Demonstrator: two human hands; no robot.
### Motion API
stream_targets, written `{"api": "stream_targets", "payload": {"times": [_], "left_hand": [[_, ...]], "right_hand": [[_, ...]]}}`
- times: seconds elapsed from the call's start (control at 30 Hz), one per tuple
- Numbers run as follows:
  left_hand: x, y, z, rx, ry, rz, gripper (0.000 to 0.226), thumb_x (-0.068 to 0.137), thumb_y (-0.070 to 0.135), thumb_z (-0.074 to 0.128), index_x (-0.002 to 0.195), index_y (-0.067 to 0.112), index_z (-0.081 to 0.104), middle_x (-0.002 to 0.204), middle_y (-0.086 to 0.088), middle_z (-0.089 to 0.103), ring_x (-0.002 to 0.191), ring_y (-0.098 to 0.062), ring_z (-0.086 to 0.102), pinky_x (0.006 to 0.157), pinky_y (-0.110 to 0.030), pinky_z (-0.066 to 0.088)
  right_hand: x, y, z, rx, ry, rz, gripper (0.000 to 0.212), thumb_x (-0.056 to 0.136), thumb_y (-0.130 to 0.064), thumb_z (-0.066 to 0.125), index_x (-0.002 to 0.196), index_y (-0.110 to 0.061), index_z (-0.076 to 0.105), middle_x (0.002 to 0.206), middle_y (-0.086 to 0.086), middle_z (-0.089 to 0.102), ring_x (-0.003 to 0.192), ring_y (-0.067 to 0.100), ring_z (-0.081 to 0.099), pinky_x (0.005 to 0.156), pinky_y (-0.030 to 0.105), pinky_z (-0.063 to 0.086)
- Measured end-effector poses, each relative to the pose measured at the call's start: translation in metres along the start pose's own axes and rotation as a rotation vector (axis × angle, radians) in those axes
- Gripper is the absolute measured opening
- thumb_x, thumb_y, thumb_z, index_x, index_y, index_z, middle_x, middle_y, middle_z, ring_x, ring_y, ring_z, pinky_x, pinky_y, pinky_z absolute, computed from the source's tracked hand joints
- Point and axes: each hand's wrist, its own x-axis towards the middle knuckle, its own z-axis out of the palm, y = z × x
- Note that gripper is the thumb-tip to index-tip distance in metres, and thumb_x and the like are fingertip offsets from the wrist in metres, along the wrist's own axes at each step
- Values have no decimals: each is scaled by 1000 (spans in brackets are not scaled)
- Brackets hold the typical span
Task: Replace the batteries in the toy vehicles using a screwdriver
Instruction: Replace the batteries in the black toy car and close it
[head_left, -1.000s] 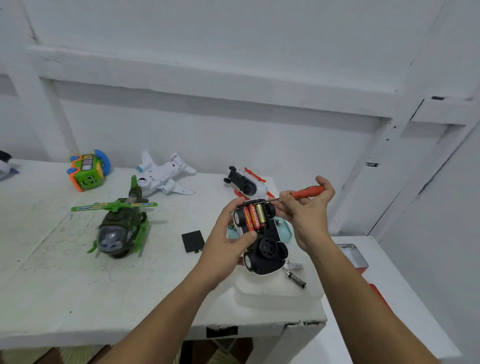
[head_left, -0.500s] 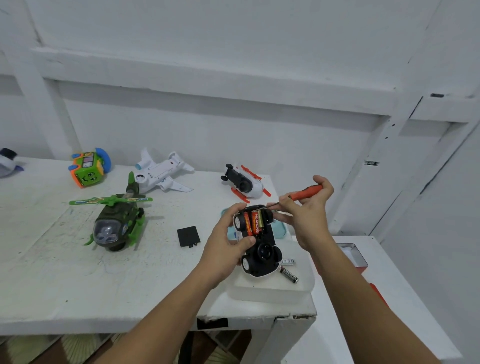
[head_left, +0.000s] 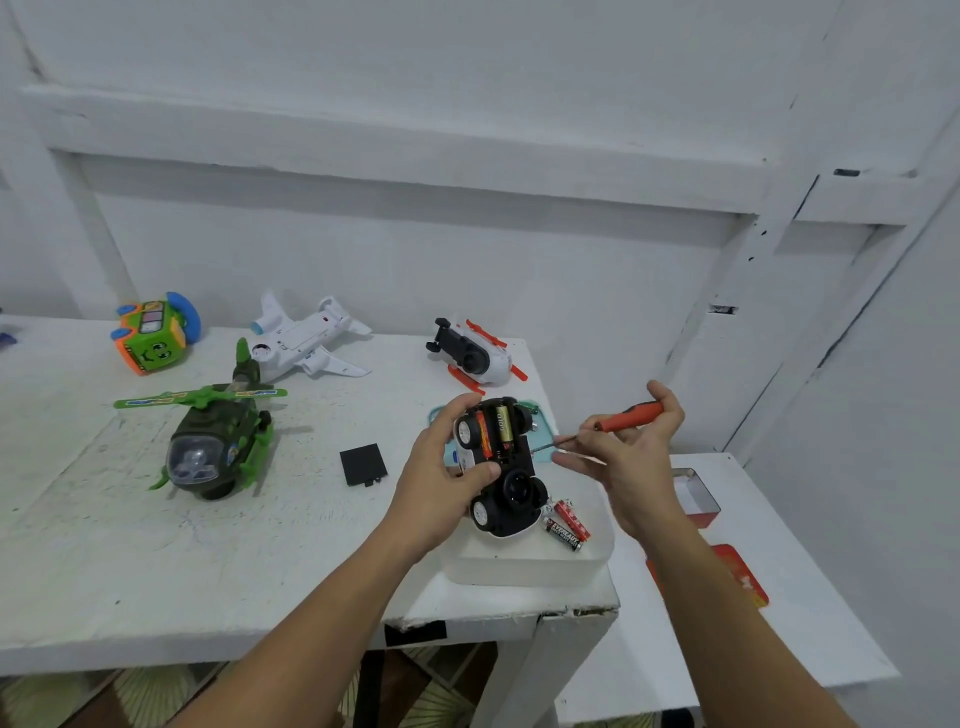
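My left hand (head_left: 441, 483) grips an upturned black and white toy car (head_left: 501, 467) above the table. Its battery bay is uncovered, with batteries (head_left: 493, 431) showing and one slot at the right that looks bare. My right hand (head_left: 623, 457) holds an orange-handled screwdriver (head_left: 626, 418), its thin tip pointing left at the car's right side, a little apart from it. The black battery cover (head_left: 362, 464) lies flat on the table left of the car. Loose batteries (head_left: 569, 525) lie in a white tray (head_left: 524, 569) under the car.
On the white table (head_left: 156, 545) stand a green helicopter (head_left: 213, 441), a white toy plane (head_left: 306, 343), a green and orange toy (head_left: 150, 332) and an upturned white and orange vehicle (head_left: 475, 356). A teal lid (head_left: 540, 452) lies behind the car. A lower white shelf (head_left: 779, 597) at the right carries an open tin (head_left: 696, 493).
My right hand has drawn the screwdriver to the right, away from the battery bay. A red battery has joined the loose ones in the tray. The view shifted slightly.
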Motion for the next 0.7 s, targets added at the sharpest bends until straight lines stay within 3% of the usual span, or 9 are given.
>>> {"api": "stream_targets", "payload": {"times": [0.17,0.37,0.43,0.53,0.63,0.7], "left_hand": [[-2,1,0,-47,17,-14,65,90,3,64,123,56,46,126,5,48,93,-26,70,63,-32,60],[-3,2,2,-132,28,14,63,90,-2,63,121,51,47,116,14,56,90,-20,71,60,-25,57],[-3,1,1,-150,27,26,65,88,-6,64,120,49,48,107,22,57,81,-10,73,58,-22,56],[-4,-2,0,-141,20,30,68,85,-8,67,123,45,49,113,16,56,80,-8,72,58,-24,57],[-4,-4,-1,-56,18,26,72,81,1,74,125,53,50,129,3,49,94,-22,70,70,-38,62],[-3,-5,0,37,11,42,74,78,9,76,124,59,48,132,6,47,111,-27,60,84,-48,58]], "right_hand": [[-9,11,14,24,23,23,86,87,17,56,127,-51,21,122,28,48,83,37,72,79,54,58],[-10,16,20,101,85,26,81,87,17,56,125,-47,24,124,28,48,87,38,72,79,51,59],[-9,18,20,188,77,72,81,87,19,55,127,-45,23,120,28,49,83,38,72,79,49,59],[-5,20,14,288,61,140,80,89,19,52,129,-43,22,108,25,51,81,36,71,79,56,57],[-3,16,7,361,65,150,82,88,22,49,130,-43,21,91,20,54,76,34,69,76,61,56],[0,15,0,368,116,121,84,85,23,48,132,-41,20,87,17,53,71,32,67,73,60,57]]}}
